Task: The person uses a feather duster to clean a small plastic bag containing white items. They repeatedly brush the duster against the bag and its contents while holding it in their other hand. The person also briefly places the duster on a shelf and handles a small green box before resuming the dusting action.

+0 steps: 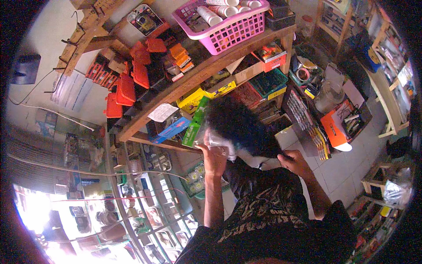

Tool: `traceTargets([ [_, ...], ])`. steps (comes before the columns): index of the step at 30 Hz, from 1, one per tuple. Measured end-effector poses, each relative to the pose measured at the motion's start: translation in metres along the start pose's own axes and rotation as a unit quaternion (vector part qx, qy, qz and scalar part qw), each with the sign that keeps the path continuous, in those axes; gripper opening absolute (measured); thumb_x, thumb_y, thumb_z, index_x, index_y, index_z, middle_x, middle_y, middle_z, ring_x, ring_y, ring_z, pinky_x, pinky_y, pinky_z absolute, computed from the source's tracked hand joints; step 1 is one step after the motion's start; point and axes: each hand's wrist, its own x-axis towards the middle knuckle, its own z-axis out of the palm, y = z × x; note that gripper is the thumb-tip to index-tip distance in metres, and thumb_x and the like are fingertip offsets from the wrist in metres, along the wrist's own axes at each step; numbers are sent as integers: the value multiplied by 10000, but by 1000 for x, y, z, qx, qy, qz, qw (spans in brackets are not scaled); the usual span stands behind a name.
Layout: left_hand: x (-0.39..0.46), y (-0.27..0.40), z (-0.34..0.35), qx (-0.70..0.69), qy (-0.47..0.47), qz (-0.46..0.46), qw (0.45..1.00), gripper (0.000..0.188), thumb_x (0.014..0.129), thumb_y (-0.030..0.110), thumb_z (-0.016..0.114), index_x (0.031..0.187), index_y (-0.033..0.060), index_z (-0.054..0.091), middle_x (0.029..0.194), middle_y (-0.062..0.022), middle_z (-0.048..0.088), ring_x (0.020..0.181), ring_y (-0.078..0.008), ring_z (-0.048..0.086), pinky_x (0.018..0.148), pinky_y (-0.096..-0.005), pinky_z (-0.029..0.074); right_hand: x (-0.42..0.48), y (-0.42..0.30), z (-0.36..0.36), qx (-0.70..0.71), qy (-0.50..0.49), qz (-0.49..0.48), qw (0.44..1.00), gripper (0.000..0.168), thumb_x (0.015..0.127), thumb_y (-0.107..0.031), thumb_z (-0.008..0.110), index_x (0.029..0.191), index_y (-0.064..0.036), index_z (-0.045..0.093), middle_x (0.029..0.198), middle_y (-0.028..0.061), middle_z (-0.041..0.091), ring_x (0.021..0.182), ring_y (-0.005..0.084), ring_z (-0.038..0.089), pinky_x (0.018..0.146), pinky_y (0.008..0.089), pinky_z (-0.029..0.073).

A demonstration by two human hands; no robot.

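Note:
A black, fuzzy item [240,122], perhaps a duster head or brush, is held up in front of my chest. A clear plastic wrapper [216,141] lies along its left side, with a green printed card [195,125] at the upper left. My left hand [215,156] grips the wrapper, its thumb pointing up and left. My right hand [295,161] pinches the lower right end of the black item; its fingertips are partly hidden. Just under the item, the front of my dark printed shirt shows.
Ahead stands a wooden shelf [211,67] bearing a pink basket [237,36] of paper cups and several orange plastic boxes [125,87]. Glass display shelving [155,211] is at left. To the right are an open carton [357,118] and a wooden stool [376,176].

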Motion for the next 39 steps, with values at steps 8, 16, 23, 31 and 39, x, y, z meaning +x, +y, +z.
traceTargets([
  [8, -3, -3, 5, 59, 14, -14, 998, 712, 926, 623, 267, 1457, 148, 256, 1429, -79, 394, 1306, -274, 367, 1112, -495, 219, 7, 24, 4, -64, 45, -50, 996, 262, 867, -285, 660, 902, -28, 696, 793, 111, 681, 793, 260, 644, 743, 369, 476],
  [16, -7, 0, 3, 136, -18, 4, 991, 736, 888, 676, 294, 1447, 197, 281, 1292, -62, 483, 1164, -272, 479, 1041, -480, 338, 8, 10, 1, -54, 17, -5, 998, 254, 848, -297, 678, 892, -48, 706, 785, 120, 671, 778, 267, 631, 760, 361, 480],
  [23, 2, -14, -75, -106, -207, -64, 971, 730, 905, 655, 285, 1454, 173, 271, 1312, -88, 480, 1212, -263, 444, 1063, -498, 291, 10, 8, 8, -34, 48, -80, 995, 242, 875, -248, 650, 814, -14, 663, 659, 62, 608, 644, 157, 567, 630, 301, 449],
  [31, 1, -13, -27, 27, -86, -53, 994, 714, 938, 615, 285, 1452, 120, 277, 1338, -86, 468, 1208, -242, 436, 1062, -466, 300, 7, 6, 2, -39, 34, -44, 998, 303, 845, -331, 677, 913, -39, 715, 859, 135, 703, 809, 289, 680, 741, 365, 516],
  [39, 11, -31, -57, -68, -200, -59, 976, 618, 968, 528, 301, 1451, 143, 280, 1393, -73, 409, 1239, -251, 415, 1049, -434, 330, 11, 15, -2, -45, 48, -66, 996, 292, 849, -308, 672, 919, -27, 713, 800, 138, 699, 721, 284, 685, 708, 356, 524],
])
